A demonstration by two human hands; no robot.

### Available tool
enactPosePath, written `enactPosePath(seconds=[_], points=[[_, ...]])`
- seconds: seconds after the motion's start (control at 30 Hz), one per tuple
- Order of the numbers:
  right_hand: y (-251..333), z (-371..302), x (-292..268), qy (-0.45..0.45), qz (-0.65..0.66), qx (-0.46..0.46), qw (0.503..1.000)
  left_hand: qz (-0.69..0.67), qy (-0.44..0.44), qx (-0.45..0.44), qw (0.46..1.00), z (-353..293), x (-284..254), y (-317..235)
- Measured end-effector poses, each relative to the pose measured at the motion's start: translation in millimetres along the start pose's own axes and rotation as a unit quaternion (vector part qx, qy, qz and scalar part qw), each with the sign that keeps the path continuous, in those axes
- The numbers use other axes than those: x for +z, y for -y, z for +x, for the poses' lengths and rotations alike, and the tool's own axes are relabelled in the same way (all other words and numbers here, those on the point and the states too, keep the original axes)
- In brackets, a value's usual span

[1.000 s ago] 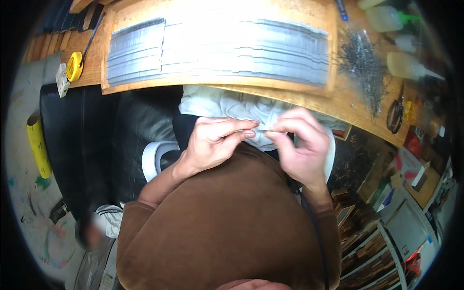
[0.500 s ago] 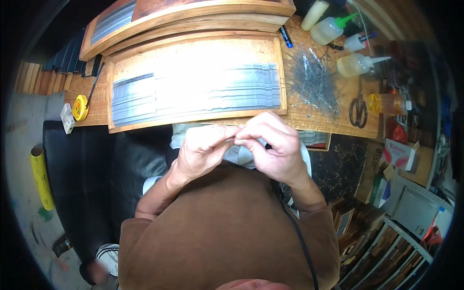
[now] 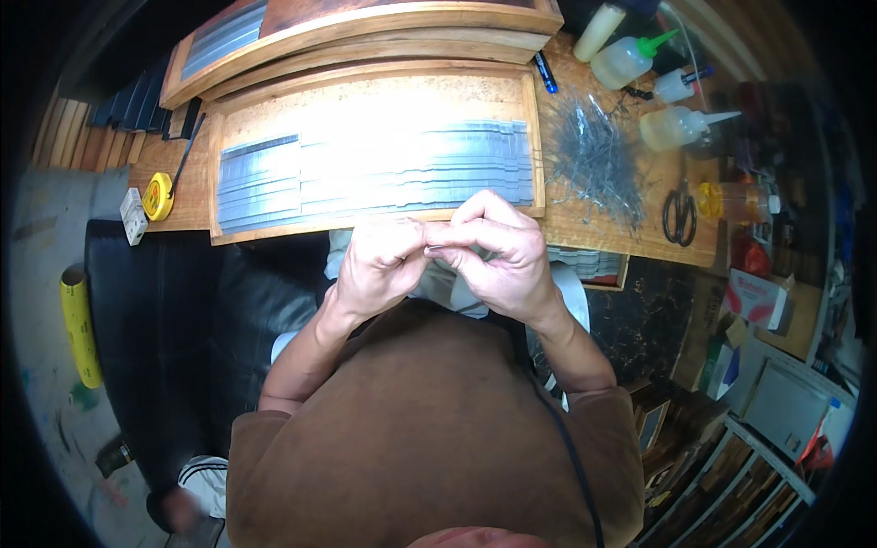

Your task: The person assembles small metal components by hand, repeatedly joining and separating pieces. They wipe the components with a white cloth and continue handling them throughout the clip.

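My left hand and my right hand meet at the fingertips in front of my chest, just off the near edge of a shallow wooden tray. Both are closed in a pinch. A tiny thin dark piece shows between the fingertips; most of it is covered, and its kind is too small to tell. Inside the tray lie rows of flat grey metal strips, partly washed out by glare.
More wooden trays are stacked behind. At right lie a heap of thin metal offcuts, black-handled scissors, a blue marker and squeeze bottles. A yellow tape measure and small white box sit at left.
Both hands have shifted slightly left and, for the right hand, a little upward, still pinched together. The view has moved slightly too. Nothing on the table has visibly been moved.
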State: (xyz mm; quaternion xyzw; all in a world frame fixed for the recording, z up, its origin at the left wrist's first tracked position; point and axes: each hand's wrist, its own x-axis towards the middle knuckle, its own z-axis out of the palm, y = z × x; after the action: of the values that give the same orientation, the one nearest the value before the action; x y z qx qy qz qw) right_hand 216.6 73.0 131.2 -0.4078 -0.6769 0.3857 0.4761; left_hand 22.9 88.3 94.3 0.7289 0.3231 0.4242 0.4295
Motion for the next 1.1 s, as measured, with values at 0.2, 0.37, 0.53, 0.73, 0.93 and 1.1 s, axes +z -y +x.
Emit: enactPosePath(seconds=[0.2, 0.37, 0.53, 0.73, 0.93, 1.1], points=[[3, -17, 18, 0.005, 0.015, -0.012, 1.0, 0.052, -0.016, -0.004, 0.999, -22, -5, -22], [-6, -22, 26, 0.052, 0.034, 0.001, 0.998, 0.028, -0.031, -0.082, 0.996, -56, -1, -12], [-9, -22, 30, 0.074, 0.055, 0.034, 0.995, 0.03, -0.053, -0.081, 0.995, -59, 0, -11], [-13, -24, 37, 0.055, 0.049, 0.015, 0.997, 0.013, -0.065, -0.066, 0.996, -58, -2, -7], [-10, -25, 41, 0.048, 0.057, 0.073, 0.995, 0.005, -0.045, -0.112, 0.993, -64, -7, -9], [-12, -24, 43, 0.06, 0.059, 0.092, 0.992, -0.011, -0.049, -0.124, 0.991, -67, -5, -4]])
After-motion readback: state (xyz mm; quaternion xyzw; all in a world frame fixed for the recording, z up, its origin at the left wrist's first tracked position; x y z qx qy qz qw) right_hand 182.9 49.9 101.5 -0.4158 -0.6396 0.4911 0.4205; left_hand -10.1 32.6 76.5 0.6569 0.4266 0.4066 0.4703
